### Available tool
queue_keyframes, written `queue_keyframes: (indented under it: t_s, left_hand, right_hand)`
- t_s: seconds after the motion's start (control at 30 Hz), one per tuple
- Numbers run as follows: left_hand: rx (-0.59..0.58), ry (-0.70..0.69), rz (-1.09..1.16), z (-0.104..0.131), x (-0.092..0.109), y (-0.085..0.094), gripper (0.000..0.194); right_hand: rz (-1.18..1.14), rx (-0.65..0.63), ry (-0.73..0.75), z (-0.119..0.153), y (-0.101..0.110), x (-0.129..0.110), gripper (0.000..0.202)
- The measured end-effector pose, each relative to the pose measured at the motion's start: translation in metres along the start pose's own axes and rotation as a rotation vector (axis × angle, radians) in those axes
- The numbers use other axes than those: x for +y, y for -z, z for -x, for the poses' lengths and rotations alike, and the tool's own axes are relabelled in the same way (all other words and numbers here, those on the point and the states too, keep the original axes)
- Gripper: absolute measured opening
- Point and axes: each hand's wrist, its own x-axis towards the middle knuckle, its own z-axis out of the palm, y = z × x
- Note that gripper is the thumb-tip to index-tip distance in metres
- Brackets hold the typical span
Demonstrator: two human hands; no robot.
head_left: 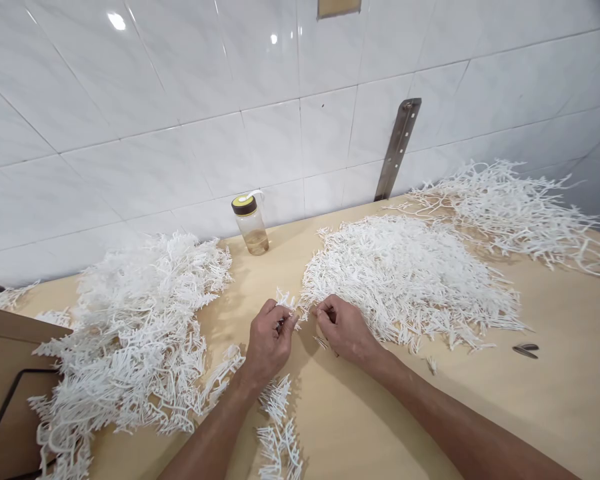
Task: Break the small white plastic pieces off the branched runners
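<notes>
My left hand [271,337] is closed in a pinch on a small white branched plastic piece [285,299], whose thin twigs stick out above the fingertips. Close by on the right, my right hand [344,328] is pinched too, its fingertips beside the twigs; whatever they grip is too small to make out. Just beyond my right hand lies a wide pile of short white plastic sprigs [410,273]. To the left of my left hand spreads a taller heap of white branched plastic pieces [145,320]. Loose sprigs [276,400] lie beneath my left wrist.
A clear bottle [255,233] with a dark and yellow lid stands near the wall. Longer white branches [520,213] lie at the back right. A cardboard box [15,380] is at the left edge. A small dark metal object [525,351] rests on the table [480,393].
</notes>
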Motion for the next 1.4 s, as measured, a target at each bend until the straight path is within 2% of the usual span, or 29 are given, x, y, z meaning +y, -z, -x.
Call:
queue_keyframes:
  t_s: [0.2, 0.47, 0.57, 0.73, 1.13, 1.33, 1.4]
  left_hand:
    - [-0.028, 0.146, 0.145, -0.005, -0.009, 0.001, 0.028]
    - [-0.046, 0.195, 0.193, -0.006, -0.011, 0.000, 0.029]
    - [-0.057, 0.186, 0.184, -0.006, -0.012, 0.000, 0.031]
    - [-0.055, 0.185, 0.174, -0.005, -0.011, -0.001, 0.033]
    - [-0.048, 0.168, 0.092, -0.005, -0.006, 0.000, 0.029]
    - [-0.029, 0.094, 0.061, -0.002, -0.002, -0.005, 0.027]
    - [0.002, 0.067, 0.068, 0.000, -0.001, -0.007, 0.027]
  right_hand:
    - [-0.229, -0.019, -0.028, 0.005, -0.003, 0.002, 0.017]
    - [-0.082, -0.020, 0.309, 0.006, 0.000, 0.004, 0.023]
    - [-0.062, -0.050, 0.376, 0.004, -0.001, 0.004, 0.021]
    - [-0.015, -0.061, 0.346, 0.004, -0.002, 0.004, 0.013]
    - [0.112, -0.047, 0.338, 0.003, -0.002, 0.003, 0.013]
    - [0.258, 0.071, 0.281, 0.003, -0.007, 0.002, 0.010]
    - [0.232, 0.087, 0.197, 0.002, -0.008, 0.000, 0.010]
